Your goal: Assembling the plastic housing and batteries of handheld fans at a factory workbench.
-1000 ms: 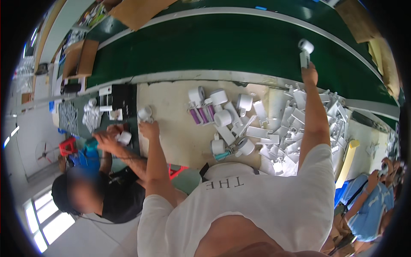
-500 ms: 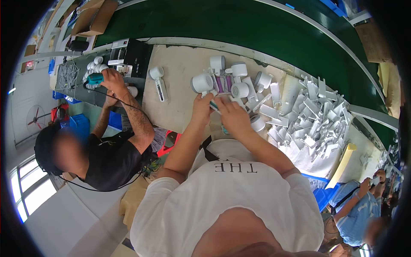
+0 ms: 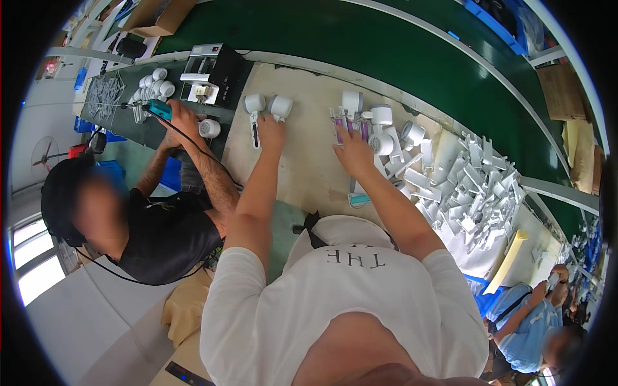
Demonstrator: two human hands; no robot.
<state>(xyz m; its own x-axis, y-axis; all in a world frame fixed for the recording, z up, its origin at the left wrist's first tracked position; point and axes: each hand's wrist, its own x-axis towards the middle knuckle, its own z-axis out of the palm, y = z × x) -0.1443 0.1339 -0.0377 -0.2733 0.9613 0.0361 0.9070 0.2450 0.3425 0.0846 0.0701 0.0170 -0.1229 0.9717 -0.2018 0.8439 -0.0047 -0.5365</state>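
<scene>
My left hand (image 3: pixel 272 134) is closed around the handle of a white round-headed device (image 3: pixel 280 107), at the left part of the worktable. Just left of it lies a similar white device (image 3: pixel 253 104) with a dark slot along its handle. My right hand (image 3: pixel 355 153) reaches forward with fingers apart, its fingertips over a white unit with purple cylinders (image 3: pixel 340 123). Its fingers partly cover that unit. Around it lie several more white round heads (image 3: pixel 381 114), one with a perforated face (image 3: pixel 381 143).
A large heap of white plastic shells (image 3: pixel 473 193) covers the table's right side. A teal-ended object (image 3: pixel 359 199) lies near the front edge. At left, a co-worker holds a teal power tool (image 3: pixel 159 109) beside a black machine (image 3: pixel 215 74). A green surface (image 3: pixel 309 35) runs behind.
My hands have parted: the left has carried a white device leftward beside the other one, and the right has moved forward to the purple-cylinder unit. The view has shifted slightly.
</scene>
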